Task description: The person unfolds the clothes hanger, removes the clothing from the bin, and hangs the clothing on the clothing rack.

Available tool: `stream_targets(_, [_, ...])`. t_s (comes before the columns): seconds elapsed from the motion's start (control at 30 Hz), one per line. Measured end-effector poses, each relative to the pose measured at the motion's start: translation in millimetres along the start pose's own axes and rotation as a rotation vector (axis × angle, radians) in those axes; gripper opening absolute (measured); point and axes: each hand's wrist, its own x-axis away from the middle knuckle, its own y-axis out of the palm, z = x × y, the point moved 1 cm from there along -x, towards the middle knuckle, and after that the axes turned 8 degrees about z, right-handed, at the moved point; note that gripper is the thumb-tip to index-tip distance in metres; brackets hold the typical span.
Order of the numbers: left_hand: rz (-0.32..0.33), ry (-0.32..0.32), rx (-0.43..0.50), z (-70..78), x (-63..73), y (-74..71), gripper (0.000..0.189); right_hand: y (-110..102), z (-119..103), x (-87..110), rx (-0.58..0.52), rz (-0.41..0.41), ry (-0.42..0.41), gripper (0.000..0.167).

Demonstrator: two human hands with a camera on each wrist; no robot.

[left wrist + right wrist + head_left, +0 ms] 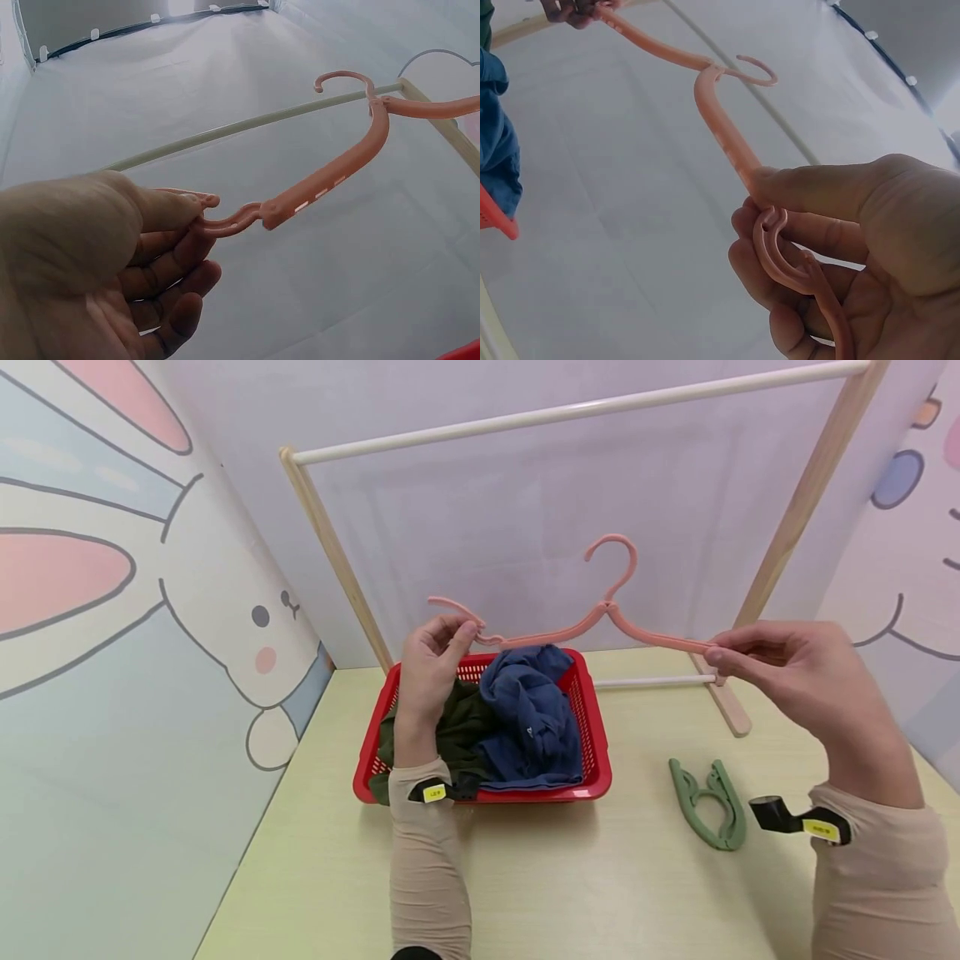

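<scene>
A pink folding hanger (555,633) is held up in the air between both hands, its hook pointing upward. My left hand (431,672) pinches the hinged piece at its left end, where a thin bar sticks out past the fingers. At the other end, my right hand (795,681) grips the right arm of the hanger; in the right wrist view the curved joint (780,255) and the folded bar lie against the fingers. Behind and below the left hand stands a red basket (596,752) with a blue garment (528,718) and a dark green garment (465,727).
A folded green hanger (708,806) lies on the pale table (555,877) near the right forearm. Behind the hands stands a rack with a white rail (577,414) on wooden posts (810,485). Rabbit-patterned walls close in the left and right sides.
</scene>
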Motion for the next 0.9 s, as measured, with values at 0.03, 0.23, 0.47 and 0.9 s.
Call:
stream_targets(0.03, [-0.005,-0.002,0.003,0.3,0.0,-0.9,0.020,-1.0,0.2,0.1,-0.007,0.008,-0.005,0.019])
stream_targets(0.23, [-0.038,-0.021,0.070,2.1,0.5,-5.9,0.016,-6.6,0.1,0.7,-0.035,0.037,-0.009,0.020])
stream_targets(0.47, [-0.089,-0.066,0.126,2.5,1.6,-11.8,0.020,-10.1,-1.0,1.4,-0.057,0.052,-0.006,0.022])
stream_targets(0.9, [-0.200,-0.141,0.028,-1.6,3.8,-18.8,0.027,-7.5,-1.7,1.3,-0.078,0.098,-0.007,0.022])
